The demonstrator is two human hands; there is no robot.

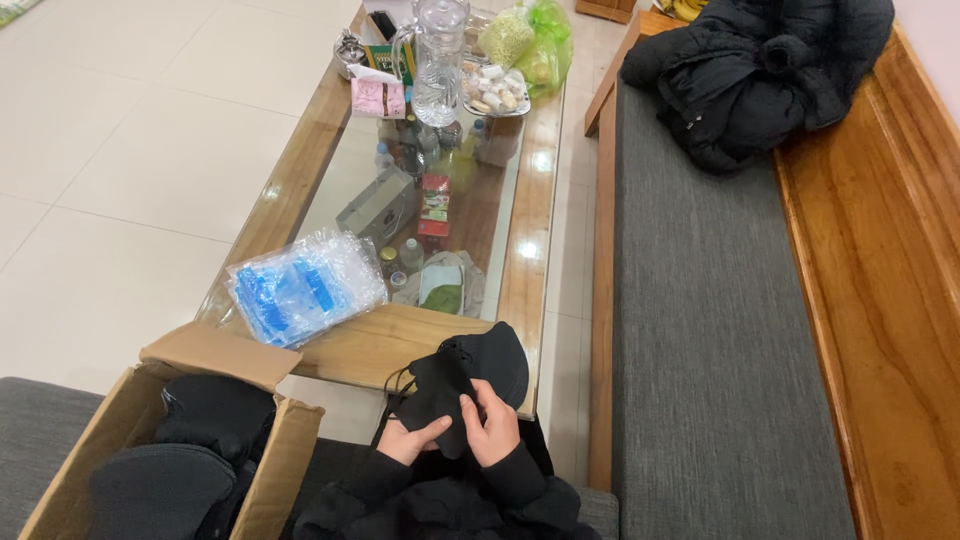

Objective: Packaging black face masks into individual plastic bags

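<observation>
Hands meet low at my lap: left hand point(410, 438) and right hand point(492, 428) both pinch a black face mask point(462, 380), apparently mid-fold. Cardboard box point(150, 420) sits left; next I'd judge a careful crease.

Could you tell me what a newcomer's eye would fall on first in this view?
Probably the pair of hands at the bottom centre, left hand and right hand, both gripping a black face mask. Next, the stack of clear plastic packets with blue contents on the near end of the glass-topped table, and the open cardboard box of black items at lower left.
</observation>
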